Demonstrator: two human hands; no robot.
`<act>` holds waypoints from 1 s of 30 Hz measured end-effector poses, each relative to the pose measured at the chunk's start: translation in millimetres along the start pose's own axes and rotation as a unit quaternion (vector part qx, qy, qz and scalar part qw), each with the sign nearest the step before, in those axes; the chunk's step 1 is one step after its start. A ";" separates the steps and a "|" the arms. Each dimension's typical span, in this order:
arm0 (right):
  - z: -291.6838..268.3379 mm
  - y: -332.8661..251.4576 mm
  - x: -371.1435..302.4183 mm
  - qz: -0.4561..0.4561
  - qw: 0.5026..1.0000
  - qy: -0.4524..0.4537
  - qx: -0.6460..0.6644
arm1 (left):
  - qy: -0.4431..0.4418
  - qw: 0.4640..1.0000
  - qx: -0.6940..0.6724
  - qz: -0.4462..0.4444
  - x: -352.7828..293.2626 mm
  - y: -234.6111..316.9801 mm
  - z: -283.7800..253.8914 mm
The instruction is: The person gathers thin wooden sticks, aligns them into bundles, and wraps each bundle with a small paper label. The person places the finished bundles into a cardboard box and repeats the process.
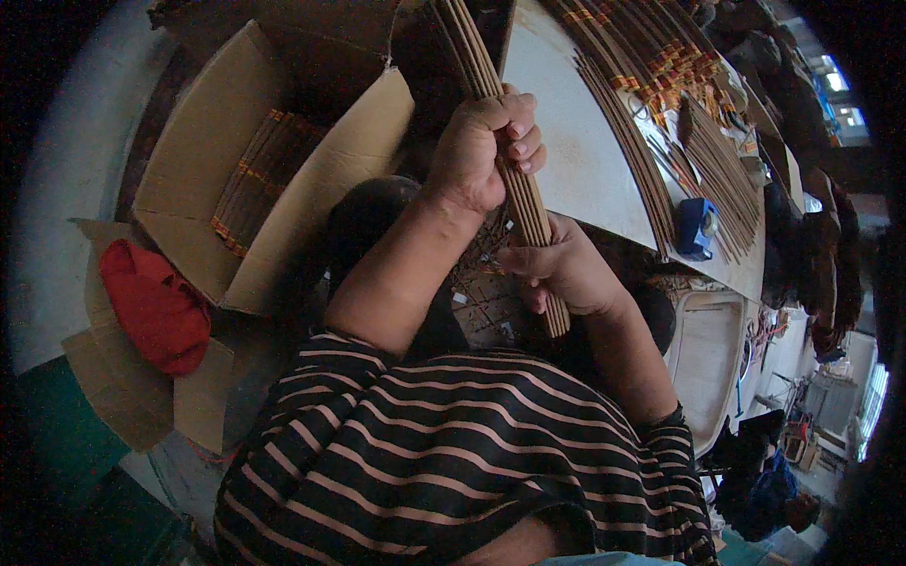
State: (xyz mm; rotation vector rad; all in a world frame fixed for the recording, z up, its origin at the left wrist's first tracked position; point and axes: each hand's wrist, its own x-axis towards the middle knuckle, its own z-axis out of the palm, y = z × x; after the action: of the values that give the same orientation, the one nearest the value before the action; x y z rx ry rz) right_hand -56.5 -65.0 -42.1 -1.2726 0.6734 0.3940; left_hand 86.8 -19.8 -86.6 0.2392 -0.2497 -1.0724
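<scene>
A bundle of long, thin brown sticks (pixel 530 203) slants across the middle in front of my body, its upper end reaching the top edge of the view. My left hand (pixel 483 146) is wrapped round it partway up, knuckles to the right. Lower down, my right hand (pixel 571 269) grips the same bundle near its bottom end, with the thumb lying across the sticks. To the right, more loose brown sticks (pixel 634 151) lie on the white tabletop (pixel 559 118). Farther back on it are many bundles with red and yellow bands (pixel 651 71).
An open cardboard box (pixel 344 174) at the left contains banded bundles (pixel 264 179). Red cloth (pixel 156 307) lies beside it. A blue tape dispenser (pixel 696 228) stands by the table's near edge, above a white plastic tub (pixel 708 349). Scraps litter the floor below my hands.
</scene>
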 end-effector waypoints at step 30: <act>0.8 7.2 4.0 -0.043 0.999 0.027 0.018 | 0.009 0.998 0.013 -0.054 -4.7 -2.7 6.8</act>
State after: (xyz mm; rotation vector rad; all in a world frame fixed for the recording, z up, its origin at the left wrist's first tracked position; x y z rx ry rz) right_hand -57.7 -62.7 -49.9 -1.2779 0.6665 0.2757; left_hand 80.3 -17.4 -81.4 0.2892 -0.2367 -1.1740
